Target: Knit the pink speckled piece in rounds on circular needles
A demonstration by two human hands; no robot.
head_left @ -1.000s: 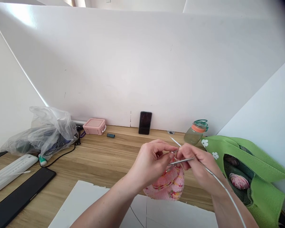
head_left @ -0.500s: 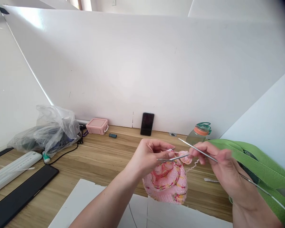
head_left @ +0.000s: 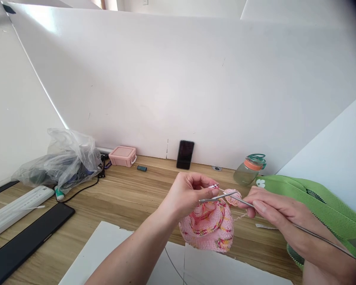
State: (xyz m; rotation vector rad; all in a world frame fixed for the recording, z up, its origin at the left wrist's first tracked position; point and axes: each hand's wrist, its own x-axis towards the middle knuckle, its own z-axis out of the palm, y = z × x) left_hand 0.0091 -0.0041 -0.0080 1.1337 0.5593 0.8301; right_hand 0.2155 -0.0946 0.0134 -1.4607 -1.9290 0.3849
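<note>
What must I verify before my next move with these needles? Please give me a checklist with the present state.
1. Left hand has the pink knitting in its grip: ok.
2. Right hand holds a needle: ok.
3. Yarn ball in view, near the right hand: ok.
4. Loose yarn strand straight: not ok, it is wavy.
5. Stitches all secure: cannot tell, too small.
6. Phone apart from both hands: ok.

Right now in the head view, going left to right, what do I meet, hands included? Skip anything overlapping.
Clear plastic bag → pink box → small dark teal object → left hand → pink yarn ball → right hand.
</note>
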